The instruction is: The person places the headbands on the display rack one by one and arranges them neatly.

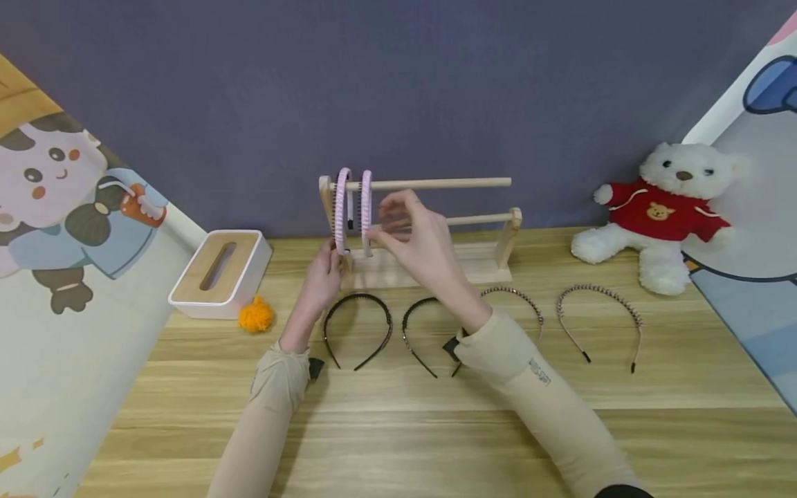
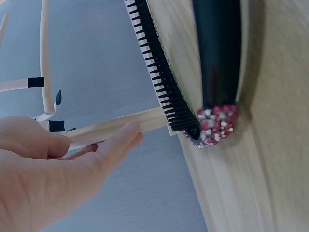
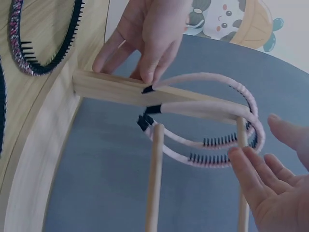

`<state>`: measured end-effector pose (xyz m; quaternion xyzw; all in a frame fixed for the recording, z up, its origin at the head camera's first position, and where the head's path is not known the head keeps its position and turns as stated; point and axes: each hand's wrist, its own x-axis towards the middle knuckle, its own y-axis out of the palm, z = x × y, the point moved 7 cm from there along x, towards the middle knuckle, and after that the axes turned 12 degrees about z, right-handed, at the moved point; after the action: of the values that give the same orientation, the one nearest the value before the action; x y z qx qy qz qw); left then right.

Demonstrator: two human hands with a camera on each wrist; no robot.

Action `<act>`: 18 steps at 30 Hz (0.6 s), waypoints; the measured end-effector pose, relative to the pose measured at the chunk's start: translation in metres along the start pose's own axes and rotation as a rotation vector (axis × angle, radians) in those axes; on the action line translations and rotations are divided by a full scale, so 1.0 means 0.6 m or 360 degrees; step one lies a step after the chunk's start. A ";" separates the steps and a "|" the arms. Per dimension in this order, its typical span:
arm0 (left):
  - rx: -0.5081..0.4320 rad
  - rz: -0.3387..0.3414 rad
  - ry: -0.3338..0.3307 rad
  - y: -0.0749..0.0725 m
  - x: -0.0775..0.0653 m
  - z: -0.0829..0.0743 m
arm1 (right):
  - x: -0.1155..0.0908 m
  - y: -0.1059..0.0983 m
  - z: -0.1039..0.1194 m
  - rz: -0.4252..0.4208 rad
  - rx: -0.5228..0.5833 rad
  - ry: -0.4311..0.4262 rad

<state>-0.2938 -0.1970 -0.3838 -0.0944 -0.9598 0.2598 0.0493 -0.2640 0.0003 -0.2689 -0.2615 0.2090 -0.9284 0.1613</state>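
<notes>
Head view: noted two pink headbands (image 1: 339, 214) hung side by side over upper rod (image 1: 442, 183) of wooden rack (image 1: 507, 238), near its left end. Logged left hand (image 1: 322, 275) at lower part of left upright (image 1: 326, 190); right hand (image 1: 420, 238), fingers loosely bent, beside right pink headband (image 1: 366, 216), grip slack. Counted two dark headbands (image 1: 389, 315) and two beaded headbands (image 1: 598, 286) on tabletop (image 1: 386, 436). Recorded tissue box (image 1: 243, 280) and orange pompom (image 1: 255, 315) at left, teddy bear (image 1: 660, 211) at right.

Left wrist view: observed left hand gripping left upright, near black-tipped ends of pink headbands.

Right wrist view: saw same hold by left hand. Found right hand relaxed, digits apart, one fingertip at edge of right pink headband; could not tell whether touching.
</notes>
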 end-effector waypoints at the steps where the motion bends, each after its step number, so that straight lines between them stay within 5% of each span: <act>1: 0.0005 0.0000 -0.0002 0.000 0.000 0.000 | -0.004 -0.005 0.002 -0.0002 -0.0005 -0.0006; 18: 0.0011 0.0007 -0.0019 0.000 0.000 0.003 | -0.079 -0.126 -0.022 -0.0039 -0.0277 0.0058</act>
<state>-0.2941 -0.1977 -0.3853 -0.0950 -0.9589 0.2639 0.0434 -0.2473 0.0888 -0.2631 -0.2602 0.2886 -0.9132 0.1228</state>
